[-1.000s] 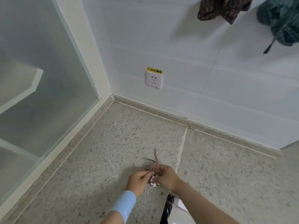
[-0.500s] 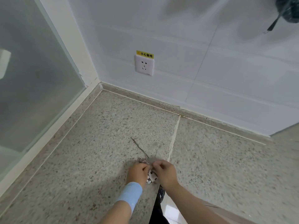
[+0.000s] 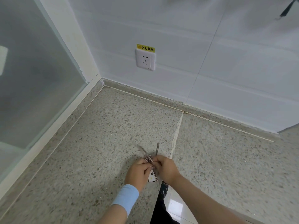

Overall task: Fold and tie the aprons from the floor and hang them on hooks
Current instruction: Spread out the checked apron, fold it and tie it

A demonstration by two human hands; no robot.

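Far left: frosted glass panel [image 3: 32, 78] in a white frame [image 3: 53, 130], running diagonally from near-left to the far corner. Shapes behind the glass are blurred and I can't identify them.

Surface: speckled beige terrazzo floor [image 3: 97, 159]. A low terrazzo skirting [image 3: 145, 96] runs along the foot of the far wall. A pale joint line [image 3: 177, 131] runs from the skirting toward the hands and splits the floor into two slabs.

Far wall: white wall tiles [image 3: 226, 62] with faint seams. A white socket [image 3: 145, 59] sits on the wall left of centre, with a yellow warning label [image 3: 145, 48] touching its top edge.

Near centre, just left of the joint line:
- left hand [image 3: 138, 172], with a light blue wristband [image 3: 126, 197], has its fingers curled round the apron bundle [image 3: 152, 176].
- The bundle is small and white with dark spots, wedged between both hands, low over the floor. Can't tell if it's touching the floor.
- tie strings [image 3: 149, 157] are checked and bunched in a knot on the far side of the bundle. Two loose ends stick out toward the wall.
- right hand [image 3: 166, 168] is pinching the strings at the knot, fingers curled.

Near bottom centre: dark clothing [image 3: 161, 207] and a strip of glossy pale tile [image 3: 174, 206] between the forearms.

Far top right: a dark strap [image 3: 287, 8] hangs against the wall, cut off by the frame edge.
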